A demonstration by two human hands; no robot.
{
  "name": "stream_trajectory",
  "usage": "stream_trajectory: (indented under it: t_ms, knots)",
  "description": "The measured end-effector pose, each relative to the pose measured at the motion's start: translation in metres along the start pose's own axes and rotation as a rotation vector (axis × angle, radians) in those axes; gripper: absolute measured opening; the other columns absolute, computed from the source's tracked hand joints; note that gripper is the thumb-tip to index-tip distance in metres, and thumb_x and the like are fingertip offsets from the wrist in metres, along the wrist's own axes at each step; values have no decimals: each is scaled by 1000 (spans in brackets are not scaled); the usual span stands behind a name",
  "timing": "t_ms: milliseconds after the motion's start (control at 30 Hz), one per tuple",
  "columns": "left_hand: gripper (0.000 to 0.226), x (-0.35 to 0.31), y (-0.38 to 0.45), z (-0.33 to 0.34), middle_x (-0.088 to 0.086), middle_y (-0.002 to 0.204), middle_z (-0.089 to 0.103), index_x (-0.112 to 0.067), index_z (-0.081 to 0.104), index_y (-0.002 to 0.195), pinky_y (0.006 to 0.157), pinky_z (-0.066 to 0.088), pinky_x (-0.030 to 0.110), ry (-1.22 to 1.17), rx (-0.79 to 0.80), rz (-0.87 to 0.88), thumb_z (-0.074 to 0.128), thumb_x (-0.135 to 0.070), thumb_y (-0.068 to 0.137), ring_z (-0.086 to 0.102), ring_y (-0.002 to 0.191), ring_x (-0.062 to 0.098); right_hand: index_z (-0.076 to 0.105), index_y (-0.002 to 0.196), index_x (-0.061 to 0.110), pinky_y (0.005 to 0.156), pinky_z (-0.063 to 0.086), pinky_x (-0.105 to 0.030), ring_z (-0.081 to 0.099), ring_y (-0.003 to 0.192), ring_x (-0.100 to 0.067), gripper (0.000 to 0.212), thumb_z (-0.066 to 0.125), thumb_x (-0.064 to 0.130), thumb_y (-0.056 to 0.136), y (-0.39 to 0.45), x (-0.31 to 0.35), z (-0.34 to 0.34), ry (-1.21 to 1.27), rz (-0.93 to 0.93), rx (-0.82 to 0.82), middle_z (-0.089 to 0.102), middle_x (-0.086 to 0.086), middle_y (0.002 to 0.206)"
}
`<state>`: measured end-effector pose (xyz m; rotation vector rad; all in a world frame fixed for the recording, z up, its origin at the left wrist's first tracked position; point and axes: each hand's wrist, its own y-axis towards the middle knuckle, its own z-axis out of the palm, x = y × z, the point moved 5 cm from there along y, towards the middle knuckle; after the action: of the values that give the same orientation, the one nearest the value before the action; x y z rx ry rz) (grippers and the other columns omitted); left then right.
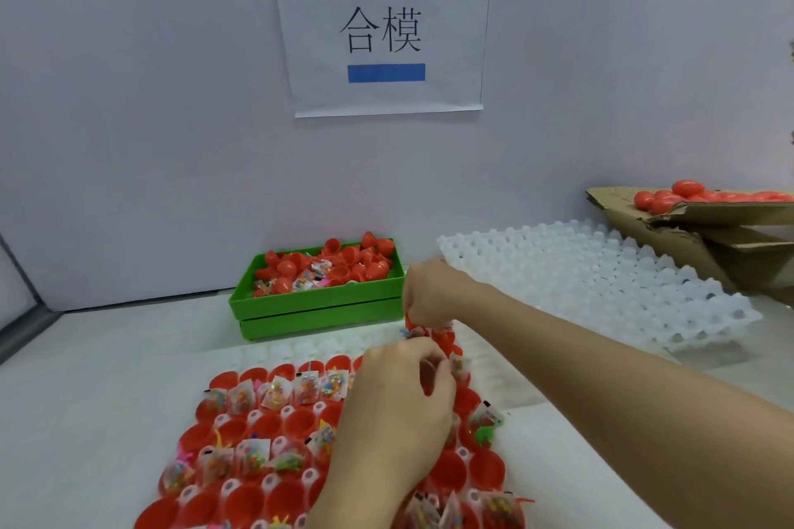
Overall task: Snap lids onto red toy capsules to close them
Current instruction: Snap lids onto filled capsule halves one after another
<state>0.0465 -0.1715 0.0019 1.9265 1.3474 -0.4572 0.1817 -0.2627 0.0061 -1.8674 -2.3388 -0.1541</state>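
Both hands at the far right corner of the capsule tray (223, 382): right hand (434, 292) pinching a red piece, possibly a lid, just above the open capsules (447, 339); left hand (399, 391) nearer, fingers curled, contents hidden; seating direction straight down.

White desk (107, 378) under everything here. Right below the fingers (423, 350) of both hands sits a translucent white tray (275, 350), its cells packed with open red capsule halves (240, 500), several holding small bagged toys (306, 389). Just beyond the fingers, against the wall, a green bin (318, 307) rests on the desk, heaped with red lids (369, 256). Off to the right of the fingers lies a second white cell tray (601, 283), and past it a tilted cardboard box (687, 228) carrying closed red capsules (687, 190).
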Motion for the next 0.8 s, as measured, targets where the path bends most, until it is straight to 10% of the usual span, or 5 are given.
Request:
stream_trajectory:
  t_ms: [267,367,533,800]
  knots:
    - [10,8,0,-13,-13,84,64,-30,69,98,70,55,23,-60,-163,-95,62,-26,92,61,77,3,73,93,12,72,60,-36,67,75,-24,20,64,9,75,-5,-5,-31,21,79,-218,70,-6,86]
    - [33,13,1,-21,-20,100,55,-33,60,120,69,49,13,-92,-231,-176,69,-32,89,59,88,3,76,86,11,68,62,-37,68,69,-20,11,70,12,77,-15,-8,-47,119,108,-299,73,-4,79]
    - [75,19,-1,-27,-11,127,52,-28,41,141,101,49,36,-80,-200,-299,80,-43,78,53,119,14,80,79,17,63,61,-28,67,68,-10,10,70,14,79,-53,-15,-47,299,120,-274,73,5,72]
    - [24,38,1,-38,-14,98,63,-24,63,112,56,40,6,-55,-150,-310,71,-18,90,58,81,-2,79,84,25,59,50,-15,67,68,-3,5,74,25,84,-117,-49,-9,541,232,-380,72,12,77]
